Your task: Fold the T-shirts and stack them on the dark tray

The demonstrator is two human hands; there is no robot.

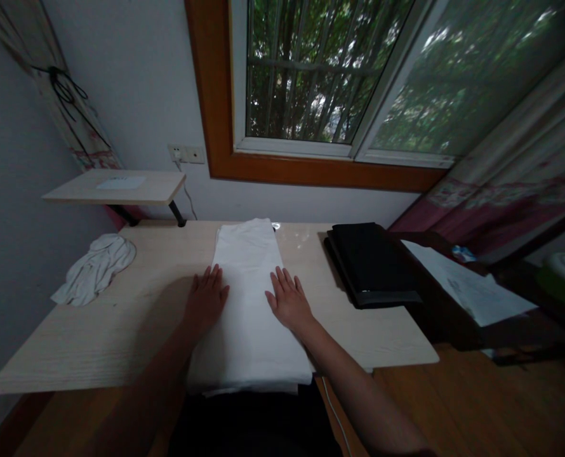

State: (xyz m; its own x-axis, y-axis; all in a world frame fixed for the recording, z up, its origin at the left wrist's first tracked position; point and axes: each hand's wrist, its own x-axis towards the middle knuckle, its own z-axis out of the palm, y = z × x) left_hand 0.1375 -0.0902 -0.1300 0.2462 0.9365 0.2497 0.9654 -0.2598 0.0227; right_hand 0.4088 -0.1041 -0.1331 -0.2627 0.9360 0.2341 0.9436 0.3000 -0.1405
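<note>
A white cloth, folded into a long strip, lies lengthwise on the pale wooden desk. Its near end reaches the desk's front edge and hangs slightly over it. My left hand rests flat on the cloth's left edge, fingers stretched forward. On the opposite edge, my right hand lies flat too, its fingers a little spread. Neither hand grips anything. What kind of cloth it is cannot be made out.
A crumpled whitish cloth lies at the desk's left, below a small raised shelf. Black folders are stacked on the right. Beyond them, a dark side table holds papers. A window is behind the desk.
</note>
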